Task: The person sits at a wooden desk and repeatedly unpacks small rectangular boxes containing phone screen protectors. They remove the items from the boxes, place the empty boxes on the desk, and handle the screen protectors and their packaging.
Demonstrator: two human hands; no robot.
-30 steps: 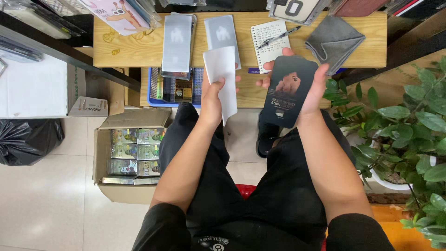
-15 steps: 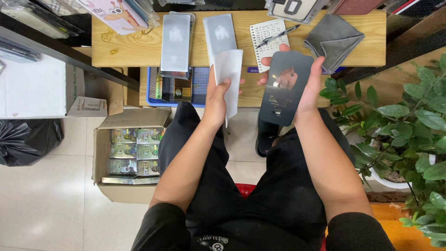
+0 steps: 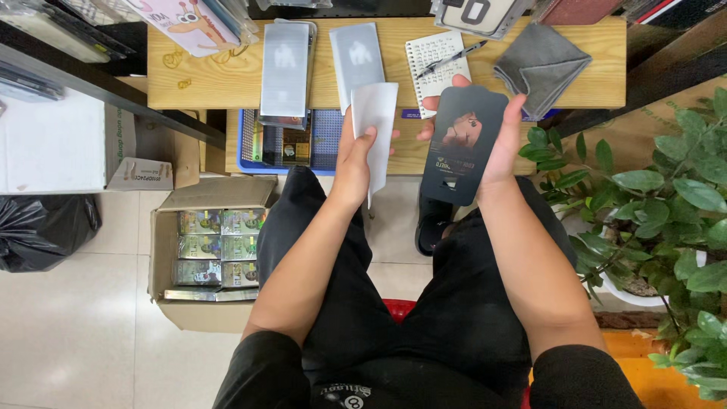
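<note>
My left hand (image 3: 356,155) grips a thin white rectangular sheet (image 3: 376,121), held upright over the front edge of a low wooden table (image 3: 227,76). My right hand (image 3: 501,144) holds a flat black package (image 3: 460,144) with a rounded hanger top and a picture on its face, tilted toward me. The two items are side by side, a small gap between them. On the table just beyond lie two grey translucent packages (image 3: 285,68), (image 3: 354,53).
A spiral notepad with a pen (image 3: 439,57) and a folded grey cloth (image 3: 541,64) lie on the table. An open cardboard box of shiny packets (image 3: 216,246) stands on the floor at left, a black bag (image 3: 42,231) beyond it. A leafy potted plant (image 3: 666,204) is at right.
Both hands have risen slightly toward the table, the white sheet and the black package going with them. The sheet now stands closer to the black package.
</note>
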